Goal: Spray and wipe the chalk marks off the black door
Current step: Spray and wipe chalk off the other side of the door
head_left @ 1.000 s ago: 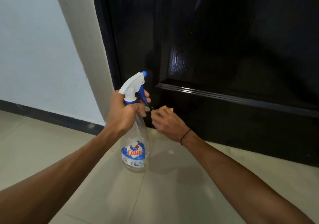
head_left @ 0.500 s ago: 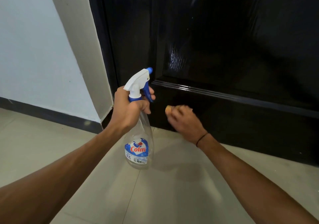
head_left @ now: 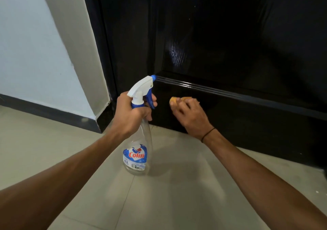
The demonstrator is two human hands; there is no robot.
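Observation:
The glossy black door (head_left: 230, 43) fills the upper right, with a raised moulding across its lower part. My left hand (head_left: 131, 113) grips the neck of a clear spray bottle (head_left: 137, 151) with a white and blue trigger head, nozzle pointing at the door. My right hand (head_left: 192, 115) presses a small orange cloth (head_left: 174, 100) against the door's bottom panel just below the moulding. Most of the cloth is hidden under my fingers. No chalk marks show clearly on the dark surface.
A white wall (head_left: 31, 52) with a dark skirting (head_left: 53, 113) runs on the left, meeting the black door frame (head_left: 100, 52). Beige floor tiles (head_left: 168, 194) lie under my arms.
My right hand slid the orange cloth rightward and slightly up along the bottom panel. The left hand with the bottle rose a little.

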